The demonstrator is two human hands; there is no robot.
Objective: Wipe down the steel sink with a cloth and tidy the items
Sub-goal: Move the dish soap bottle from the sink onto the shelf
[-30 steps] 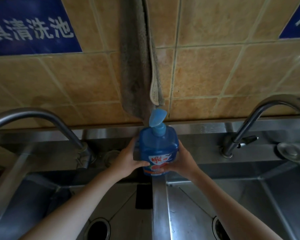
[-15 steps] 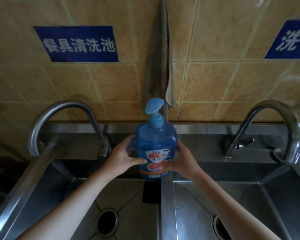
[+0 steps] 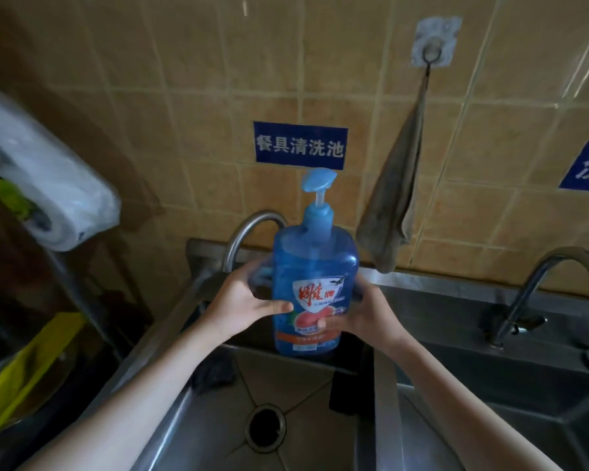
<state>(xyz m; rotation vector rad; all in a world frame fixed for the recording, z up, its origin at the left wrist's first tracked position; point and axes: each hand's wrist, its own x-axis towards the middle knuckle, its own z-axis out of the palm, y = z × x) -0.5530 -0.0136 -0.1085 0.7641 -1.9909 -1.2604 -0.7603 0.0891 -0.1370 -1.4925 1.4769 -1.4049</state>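
A blue pump bottle of dish soap [image 3: 315, 263] with a red and white label is upright over the back of the left basin of the steel sink [image 3: 191, 416]. My left hand [image 3: 242, 300] grips its left side, thumb across the label. From the right, my right hand [image 3: 361, 314] holds the bottle low down. Whether the bottle's base rests on the back ledge is hidden. A grey-brown cloth [image 3: 397, 212] hangs from a wall hook [image 3: 434, 45] above the divider.
A curved tap [image 3: 249, 232] rises behind the bottle; a second tap [image 3: 558, 287] stands over the right basin. The left basin has an open drain [image 3: 266, 428] and dark objects near its back wall. At the left sit a plastic bag roll [image 3: 48, 185] and a yellow item [image 3: 24, 372].
The bottle has travelled left in both hands, from the sink's divider to the left basin, near the left tap. My view has swung left and up, bringing in the hook and bag roll.
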